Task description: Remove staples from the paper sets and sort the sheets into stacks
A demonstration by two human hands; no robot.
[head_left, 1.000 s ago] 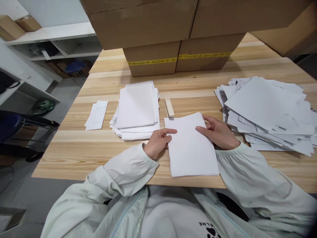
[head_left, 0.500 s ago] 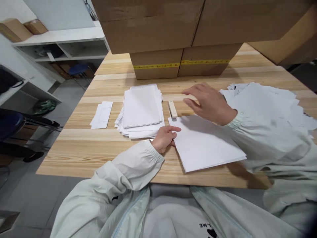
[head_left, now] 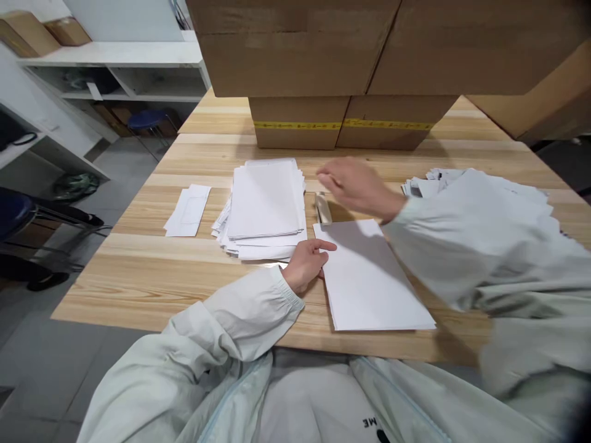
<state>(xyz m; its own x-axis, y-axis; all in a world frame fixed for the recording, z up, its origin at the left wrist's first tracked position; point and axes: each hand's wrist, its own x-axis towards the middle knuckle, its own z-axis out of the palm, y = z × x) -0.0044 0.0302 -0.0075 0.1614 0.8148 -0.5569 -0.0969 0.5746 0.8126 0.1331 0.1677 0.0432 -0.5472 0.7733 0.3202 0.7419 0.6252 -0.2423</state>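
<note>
A thin stack of white paper sheets lies in front of me, close to the table's front edge. My left hand grips its left edge, the index finger stretched over the top sheet and the other fingers curled at the side. A small beige stapler stands at the stack's upper left corner. Just above and to the right of the stapler is my right hand, slightly blurred, its fingers curled closed with nothing visible in them. Whether it touches the stapler I cannot tell.
A pile of papers sits left of the stapler, with a few small white slips farther left. Loose papers spread on the right, partly behind my sleeve. Large cardboard boxes are stacked at the table's back.
My right hand has moved left towards the stapler and its fingers have curled in. The sheets have turned, so their right side now slants nearer to me. My left hand keeps its hold.
</note>
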